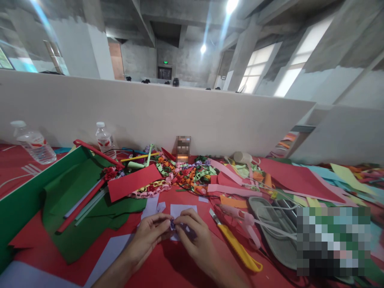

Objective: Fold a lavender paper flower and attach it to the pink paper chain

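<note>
Both hands meet near the middle of the red tabletop, pinching a small purple paper piece (172, 225) between their fingertips. My left hand (153, 232) comes in from the lower left with its fingers curled together. From the other side, my right hand (195, 236) grips the same piece with thumb and fingers. Its exact shape is mostly covered by the fingers. A light purple paper sheet (183, 209) lies flat just behind and beneath them. Right of my right hand rests a yellow utility knife (237, 244), blade pointing away, beside a pink glue gun (240, 216).
Paper chains and curls (186, 174) pile up behind the hands. Green paper (90, 204) and a red paper strip (135, 183) lie left. Two water bottles (105, 140) stand by the white partition (150, 112). A grey tray (270, 228) with cables sits right.
</note>
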Tool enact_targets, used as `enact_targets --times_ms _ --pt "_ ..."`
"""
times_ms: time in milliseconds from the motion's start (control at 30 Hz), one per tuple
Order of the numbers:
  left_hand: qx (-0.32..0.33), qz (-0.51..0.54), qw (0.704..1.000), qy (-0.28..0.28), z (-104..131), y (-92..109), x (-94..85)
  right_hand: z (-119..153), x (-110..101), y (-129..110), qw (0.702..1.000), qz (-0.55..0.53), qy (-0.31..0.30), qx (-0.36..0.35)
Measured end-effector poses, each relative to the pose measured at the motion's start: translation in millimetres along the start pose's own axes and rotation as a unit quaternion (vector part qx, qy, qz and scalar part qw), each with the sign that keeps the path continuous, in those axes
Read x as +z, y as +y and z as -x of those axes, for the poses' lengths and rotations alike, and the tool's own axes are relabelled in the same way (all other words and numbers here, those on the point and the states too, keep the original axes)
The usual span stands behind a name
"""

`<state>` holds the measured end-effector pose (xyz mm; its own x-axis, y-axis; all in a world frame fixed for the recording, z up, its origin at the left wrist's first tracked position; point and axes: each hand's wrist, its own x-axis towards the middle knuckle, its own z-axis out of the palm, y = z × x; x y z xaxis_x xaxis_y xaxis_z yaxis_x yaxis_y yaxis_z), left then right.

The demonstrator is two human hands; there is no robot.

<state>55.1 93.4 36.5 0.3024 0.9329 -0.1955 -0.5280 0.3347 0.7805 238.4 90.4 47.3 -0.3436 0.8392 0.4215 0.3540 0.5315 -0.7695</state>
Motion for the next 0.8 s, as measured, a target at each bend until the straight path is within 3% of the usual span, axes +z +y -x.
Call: enact_targets --times_ms 167,333,633,800 --pt "0.002 0.001 1.0 0.007 -0.3 0.4 0.5 -2.0 -0.9 -3.7 1.0 -0.005 -0.005 0.01" --pt "-0.001 0.022 0.999 0.035 -2.4 1.2 -0.5 -1.7 -1.0 -3.2 0.998 -0.031 0.032 0.039" --pt "-0.008 0.013 0.999 0.029 -0.7 1.3 -0.7 -5.6 -1.8 -4.6 0.998 -0.045 -0.025 0.038" --pt "0.007 -0.018 0.999 0.029 1.8 2.9 4.3 -7.3 -1.4 -6.2 0.998 -0.044 -0.011 0.033"
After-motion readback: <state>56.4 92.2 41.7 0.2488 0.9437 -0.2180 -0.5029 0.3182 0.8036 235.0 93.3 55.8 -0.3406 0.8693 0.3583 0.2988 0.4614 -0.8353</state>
